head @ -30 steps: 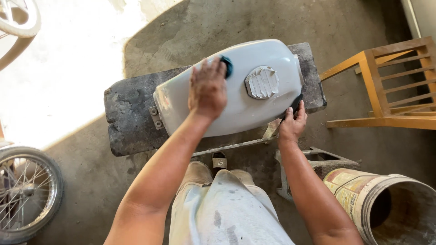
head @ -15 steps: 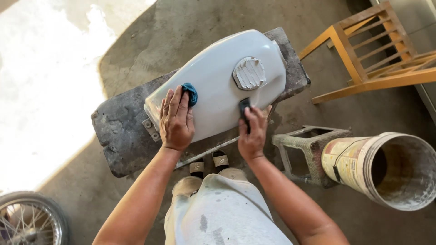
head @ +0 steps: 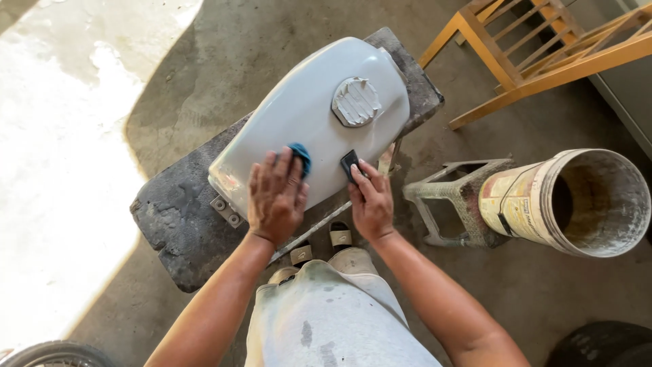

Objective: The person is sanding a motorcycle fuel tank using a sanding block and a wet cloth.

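Pale grey fuel tank [head: 299, 122] lying tilted across a dark, worn slab [head: 170, 217] on the concrete floor, ribbed round cap [head: 356, 102] toward its far right end, small metal bracket [head: 224, 207] at its near left corner. Left hand [head: 275, 197] laid flat on the near part of the tank, fingers spread, pressing a blue pad [head: 300, 155] that peeks out beyond the fingertips. Right hand [head: 371, 200] just to the right of it, fingers loosely curled, fingertips pinning a small black block [head: 349, 163] against the tank's near right edge. Below the hands, knees in dusty light trousers [head: 333, 319], two sandalled feet [head: 319, 246] tucked near the slab. To the right, a grey metal stand [head: 448, 204] lying on its side, touching a dirty bucket [head: 577, 204] tipped over with its mouth facing right. Far right, a wooden frame [head: 543, 54] of orange slats. Near left corner, a wheel rim [head: 54, 355] barely in view; near right corner, a dark tyre [head: 604, 343].
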